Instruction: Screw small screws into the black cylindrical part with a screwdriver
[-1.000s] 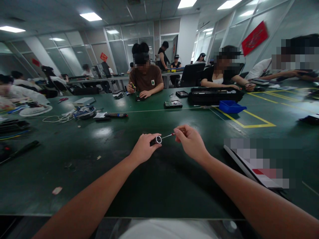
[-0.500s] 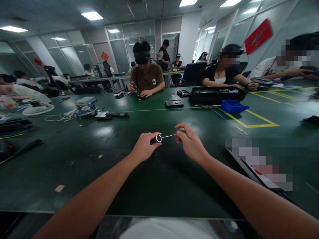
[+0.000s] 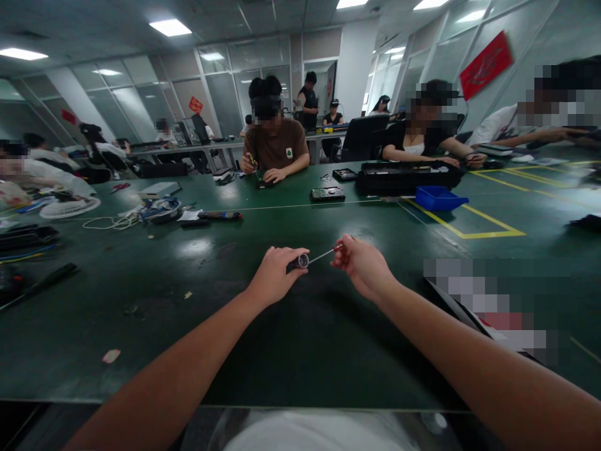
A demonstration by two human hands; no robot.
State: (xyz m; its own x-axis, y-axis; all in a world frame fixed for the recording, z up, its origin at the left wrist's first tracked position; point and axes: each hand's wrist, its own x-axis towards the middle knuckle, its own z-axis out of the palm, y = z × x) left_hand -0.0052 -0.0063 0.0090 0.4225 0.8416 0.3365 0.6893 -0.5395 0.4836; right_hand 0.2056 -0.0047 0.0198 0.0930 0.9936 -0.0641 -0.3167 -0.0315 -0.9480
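Observation:
My left hand [image 3: 277, 274] is closed around a dark cylinder [image 3: 303, 261] with a pale-rimmed round end; its exact kind is not clear. That end faces toward me and to the right. Between the fingers of my right hand [image 3: 364, 266] is a screwdriver [image 3: 323, 254] with a thin metal shaft and a bit of red at the handle. Its shaft slants down to the left, and the tip is at or very close to the cylinder's rim; contact cannot be made out. Most of the handle is hidden by my fingers. Both hands are above the green table [image 3: 291, 351].
A blue tray [image 3: 441, 198] and a long black unit [image 3: 408, 180] stand at the back right. A hard drive [image 3: 327, 194] lies mid-table. At the left are a pen-like tool [image 3: 220, 215] and bundled cables [image 3: 159, 211]. Several people work around the table.
My right hand has curled its fingers in and tilted the screwdriver, raising its handle end. The cylinder in my left hand has turned slightly and shifted a little right.

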